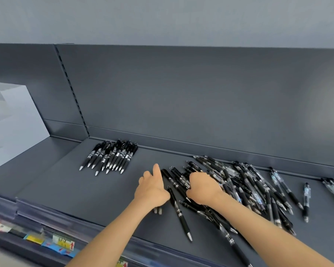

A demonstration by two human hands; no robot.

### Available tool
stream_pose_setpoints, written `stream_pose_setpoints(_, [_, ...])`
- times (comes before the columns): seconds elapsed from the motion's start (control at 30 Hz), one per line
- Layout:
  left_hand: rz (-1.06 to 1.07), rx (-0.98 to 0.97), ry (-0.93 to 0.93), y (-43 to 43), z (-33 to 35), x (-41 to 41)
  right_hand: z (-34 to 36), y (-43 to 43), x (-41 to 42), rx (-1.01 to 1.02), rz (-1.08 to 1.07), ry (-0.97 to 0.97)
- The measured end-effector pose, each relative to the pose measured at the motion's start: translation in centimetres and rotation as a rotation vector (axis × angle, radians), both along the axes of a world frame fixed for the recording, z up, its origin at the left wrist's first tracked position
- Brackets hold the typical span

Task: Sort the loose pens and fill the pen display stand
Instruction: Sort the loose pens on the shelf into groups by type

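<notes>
My left hand (152, 187) curls round a small bunch (157, 210), forefinger straight; my right hand (202, 189) has fingers dug into the loose pile (239, 185) on the shelf (104, 189), pinch hidden. Raking could roll pens off the near edge or mix types into the sorted row (110, 157).

Shelf (85, 189): dark grey. Sorted pens (112, 157), 11 o'clock: black, silver tips, white bands. Loose pens (245, 185), 3 o'clock: black, some clear-barrelled. Edge tags (46, 240), 7 o'clock: yellow, blue, orange.
</notes>
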State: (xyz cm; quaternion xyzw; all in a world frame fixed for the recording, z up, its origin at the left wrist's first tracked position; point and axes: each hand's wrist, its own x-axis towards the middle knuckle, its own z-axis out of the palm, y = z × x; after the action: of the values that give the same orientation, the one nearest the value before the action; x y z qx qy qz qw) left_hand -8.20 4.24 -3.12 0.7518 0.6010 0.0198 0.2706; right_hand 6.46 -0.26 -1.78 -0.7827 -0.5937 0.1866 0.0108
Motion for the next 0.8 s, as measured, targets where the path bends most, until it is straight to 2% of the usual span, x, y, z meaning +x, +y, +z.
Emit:
stream_pose_setpoints(0.17, [0.019, 0.058, 0.086, 0.6, -0.2, -1.3, 0.2, -0.3, 0.2, 0.015, -0.017, 0.015])
stream_pose_setpoints(0.33, [0.014, 0.205, 0.168, 0.4, -0.6, -1.8, 0.3, 0.0, 0.1, 0.039, -0.021, 0.133])
stream_pose_setpoints(0.6, [-0.035, 0.178, -0.1, 0.0, -0.8, -2.4, -0.3, 0.8, -1.7, 0.041, 0.003, 0.157])
stream_pose_setpoints(0.8, [0.065, 0.101, -0.317, 0.8, -0.1, -3.4, 0.0, 1.2, -2.8, 0.016, 0.022, 0.032])
